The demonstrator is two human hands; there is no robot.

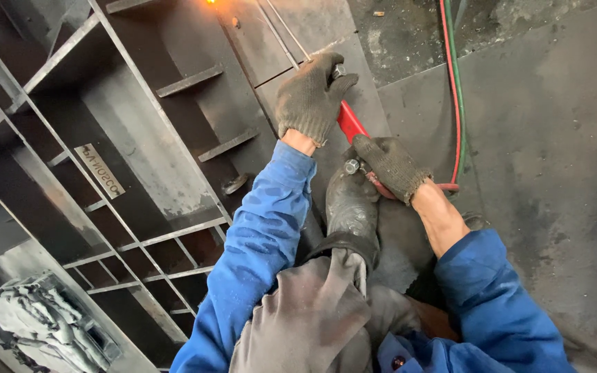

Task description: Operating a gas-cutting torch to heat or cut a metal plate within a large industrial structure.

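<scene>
My left hand (310,97), in a dark knit glove, is closed around the front part of a red-handled cutting torch (351,124). Thin metal tubes (285,38) run from it up to an orange glow (211,2) at the top edge. My right hand (390,164), also gloved, grips the rear of the red handle beside a small round valve knob (352,166). Both arms wear blue sleeves. My dark rubber boot (352,207) and grey trouser knee (305,311) sit just below the hands.
A dark steel structure (139,138) with welded ribs and flat bars fills the left. Red and green hoses (455,83) run down the grey concrete floor on the right. A crumpled pale cloth (36,324) lies at the lower left.
</scene>
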